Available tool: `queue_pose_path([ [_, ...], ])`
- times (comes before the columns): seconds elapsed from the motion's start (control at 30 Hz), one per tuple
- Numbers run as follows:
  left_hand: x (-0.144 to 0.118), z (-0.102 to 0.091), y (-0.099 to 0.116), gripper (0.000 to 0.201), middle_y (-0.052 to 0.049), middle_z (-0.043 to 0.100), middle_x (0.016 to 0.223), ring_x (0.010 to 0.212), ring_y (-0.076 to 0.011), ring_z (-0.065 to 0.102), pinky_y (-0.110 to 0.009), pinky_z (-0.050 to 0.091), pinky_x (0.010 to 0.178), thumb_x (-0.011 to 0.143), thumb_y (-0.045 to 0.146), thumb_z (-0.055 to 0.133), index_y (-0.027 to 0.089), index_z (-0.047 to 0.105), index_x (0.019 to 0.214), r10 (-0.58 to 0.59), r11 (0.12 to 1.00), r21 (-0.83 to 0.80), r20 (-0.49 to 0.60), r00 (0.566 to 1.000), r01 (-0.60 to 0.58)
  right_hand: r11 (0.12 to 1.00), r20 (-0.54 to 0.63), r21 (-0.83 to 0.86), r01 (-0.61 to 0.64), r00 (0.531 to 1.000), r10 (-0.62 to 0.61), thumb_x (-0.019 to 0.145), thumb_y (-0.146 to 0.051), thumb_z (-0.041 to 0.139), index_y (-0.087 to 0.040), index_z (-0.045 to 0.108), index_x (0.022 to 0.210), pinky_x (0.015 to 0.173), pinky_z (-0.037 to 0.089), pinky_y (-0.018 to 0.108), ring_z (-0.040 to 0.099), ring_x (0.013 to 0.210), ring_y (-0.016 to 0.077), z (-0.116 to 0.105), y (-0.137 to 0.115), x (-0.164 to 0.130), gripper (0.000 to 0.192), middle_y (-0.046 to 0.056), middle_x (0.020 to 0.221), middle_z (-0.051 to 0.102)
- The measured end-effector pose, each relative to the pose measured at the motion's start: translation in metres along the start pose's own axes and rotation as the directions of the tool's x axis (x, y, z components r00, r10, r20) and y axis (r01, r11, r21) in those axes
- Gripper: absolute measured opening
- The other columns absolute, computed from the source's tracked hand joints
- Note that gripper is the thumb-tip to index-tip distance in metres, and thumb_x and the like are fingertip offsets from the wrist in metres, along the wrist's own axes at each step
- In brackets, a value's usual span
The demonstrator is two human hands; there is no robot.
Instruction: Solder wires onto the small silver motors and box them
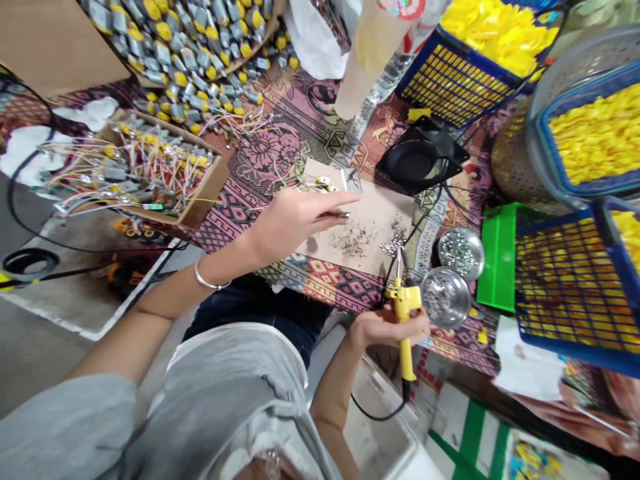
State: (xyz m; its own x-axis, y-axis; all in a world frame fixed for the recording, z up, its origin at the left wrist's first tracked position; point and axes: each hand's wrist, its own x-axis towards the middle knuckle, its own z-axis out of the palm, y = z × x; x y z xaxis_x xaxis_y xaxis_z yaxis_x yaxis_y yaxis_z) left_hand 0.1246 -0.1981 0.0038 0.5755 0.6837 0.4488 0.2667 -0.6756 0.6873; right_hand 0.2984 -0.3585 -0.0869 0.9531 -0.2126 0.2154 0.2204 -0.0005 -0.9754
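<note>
My left hand (pixel 290 223) reaches over a pale board (pixel 383 207), its fingers stretched out and apart, with nothing visible between them. Near its fingertips, small motors with yellow ends (pixel 323 181) and a small clear piece (pixel 353 180) lie at the board's far edge. Dark crumbs (pixel 354 240) are scattered below the fingers. My right hand (pixel 383 328) is wrapped round a yellow soldering iron (pixel 406 350), whose metal tip points away from me at a small heap of silvery metal bits (pixel 397 239) on the board's right side.
Two metal bowls (pixel 461 253) of small parts stand right of the iron, beside a green bin (pixel 499 257). A black fan (pixel 423 157) sits behind. Blue baskets (pixel 463 80) hold yellow parts. At left are a box (pixel 200 193) of wired motors and a large motor pile (pixel 190 50).
</note>
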Motion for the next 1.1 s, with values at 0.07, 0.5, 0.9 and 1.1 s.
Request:
queue_pose_path([
  [0.07,-0.003,-0.023,0.011,0.031,0.003,0.083,0.12,0.1,-0.015,0.083,-0.025,0.067,0.092,0.104,0.02,0.074,0.03,0.076,0.133,0.004,0.997,0.081,-0.074,0.997,0.002,0.997,-0.039,0.074,-0.022,0.999,0.025,0.085,-0.047,0.054,-0.026,0.047,0.085,0.048,0.039,0.025,0.046,0.063,0.0106,0.0,0.0,0.001,0.022,-0.001,0.081,0.043],
  [0.5,-0.066,-0.169,-0.021,0.027,0.003,0.083,0.103,0.089,-0.0155,0.079,-0.033,0.071,0.083,0.094,0.04,0.086,0.026,0.08,0.117,-0.213,0.947,0.135,-0.421,0.882,0.293,0.998,-0.118,-0.053,-0.043,0.992,0.037,0.089,-0.048,0.041,-0.03,0.037,0.073,0.077,0.063,0.04,0.065,0.088,0.0196,0.008,-0.013,-0.008,0.024,0.002,0.084,0.041],
  [0.9,-0.122,-0.159,-0.056,0.017,0.009,0.085,0.098,0.078,-0.0126,0.078,-0.028,0.063,0.07,0.097,0.032,0.082,0.036,0.082,0.114,-0.103,0.885,0.373,-0.427,0.898,0.278,1.0,-0.035,-0.023,0.007,0.999,-0.008,0.082,-0.055,0.043,-0.03,0.034,0.073,0.056,0.055,0.037,0.053,0.075,0.018,0.007,-0.011,-0.004,0.028,0.0,0.081,0.034],
  [1.1,-0.131,-0.147,-0.038,0.017,0.007,0.085,0.1,0.08,-0.0149,0.079,-0.029,0.065,0.077,0.097,0.032,0.082,0.034,0.082,0.114,-0.196,0.858,0.343,-0.47,0.86,0.383,0.987,-0.098,-0.147,-0.069,0.994,0.054,0.087,-0.052,0.036,-0.031,0.032,0.074,0.061,0.059,0.041,0.059,0.084,0.0204,0.008,-0.013,-0.005,0.025,0.003,0.088,0.041],
])
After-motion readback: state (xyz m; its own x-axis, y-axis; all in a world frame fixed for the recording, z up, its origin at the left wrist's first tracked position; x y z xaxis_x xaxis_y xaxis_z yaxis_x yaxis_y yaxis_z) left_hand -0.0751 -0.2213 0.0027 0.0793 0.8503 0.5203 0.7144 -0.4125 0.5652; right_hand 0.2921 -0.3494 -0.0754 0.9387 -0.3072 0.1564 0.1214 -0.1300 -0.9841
